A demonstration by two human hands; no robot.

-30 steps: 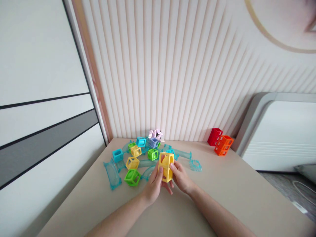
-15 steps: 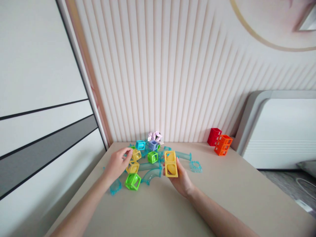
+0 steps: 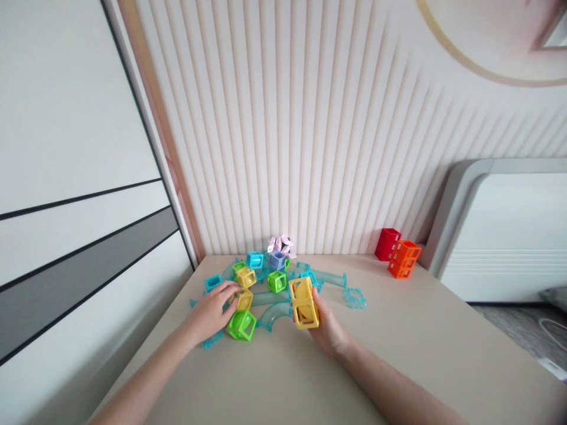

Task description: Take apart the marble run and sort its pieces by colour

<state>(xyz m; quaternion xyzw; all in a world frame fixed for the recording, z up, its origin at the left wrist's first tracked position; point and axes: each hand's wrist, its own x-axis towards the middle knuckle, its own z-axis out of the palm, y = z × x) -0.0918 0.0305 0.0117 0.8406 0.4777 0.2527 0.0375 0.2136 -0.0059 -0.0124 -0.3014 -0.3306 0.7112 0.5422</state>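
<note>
My right hand [image 3: 328,326] grips two joined yellow cube blocks [image 3: 303,303] above the table, tilted, with open window faces toward me. At the left, the fingers of my left hand [image 3: 211,313] curl round the left side of a single yellow cube block [image 3: 244,300] on the table; part of that block is behind the fingers. Just in front of it sits a bright green cube block [image 3: 241,325], and another yellow cube block [image 3: 246,277] lies behind it.
Clear teal tubes [image 3: 274,314] lie between my hands. Further back are a green block [image 3: 277,281], blue block [image 3: 254,260], purple block [image 3: 277,260] and pale lilac pieces [image 3: 280,244]. Red blocks [image 3: 387,244] and orange blocks [image 3: 404,259] stand at the right rear, near the ribbed wall [image 3: 283,147].
My left hand has moved down from the rear yellow block to the nearer one, uncovering a blue block at the left. The joined yellow blocks in my right hand have tilted and come slightly lower.
</note>
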